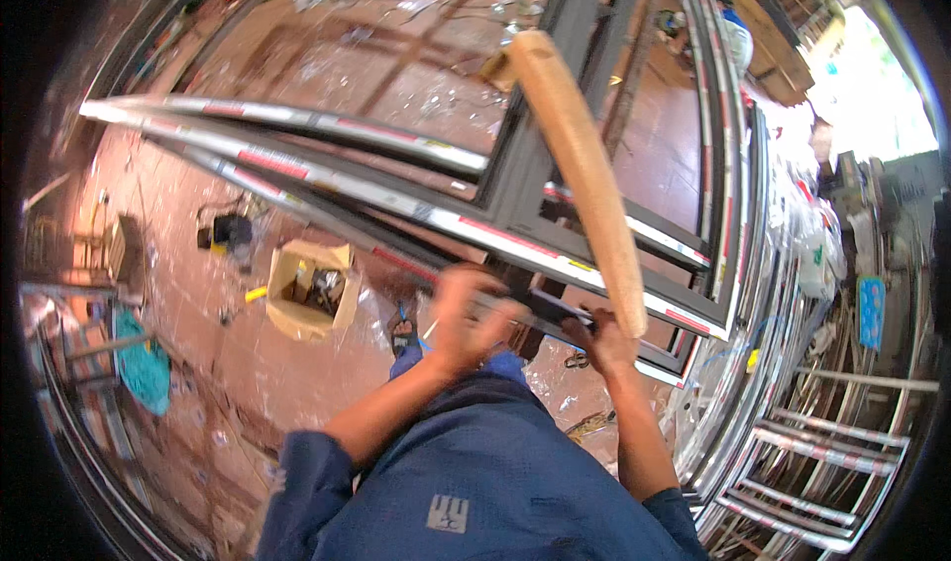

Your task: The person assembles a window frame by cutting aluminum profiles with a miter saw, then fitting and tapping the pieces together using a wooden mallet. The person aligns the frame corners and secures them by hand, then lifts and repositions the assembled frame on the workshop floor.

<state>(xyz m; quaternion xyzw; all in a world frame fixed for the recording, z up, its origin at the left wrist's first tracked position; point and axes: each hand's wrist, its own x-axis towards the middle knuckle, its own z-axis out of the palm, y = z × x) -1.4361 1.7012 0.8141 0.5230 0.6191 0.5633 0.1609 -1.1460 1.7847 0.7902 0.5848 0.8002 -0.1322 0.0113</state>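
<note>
Dark metal frames [362, 182], edged with white and red protective film, lie stacked in front of me. Across them rests a long curved piece of pale wood [584, 165], its near end beside my right hand. My right hand [606, 343] has its fingers closed on the right end of a short dark strip [545, 306] at the near frame edge. Toward the strip's left end, my left hand [468, 325] hovers with thumb and fingers apart, somewhat blurred by motion. Whether it touches the strip cannot be made out.
An open cardboard box [312, 291] with scraps stands on the littered red floor, near a black tool-like object [230, 232]. A teal bag [144, 363] lies at left. Long profiles [758, 294] and a ladder-like white frame [812, 477] crowd the right. A person [733, 41] is at the far right.
</note>
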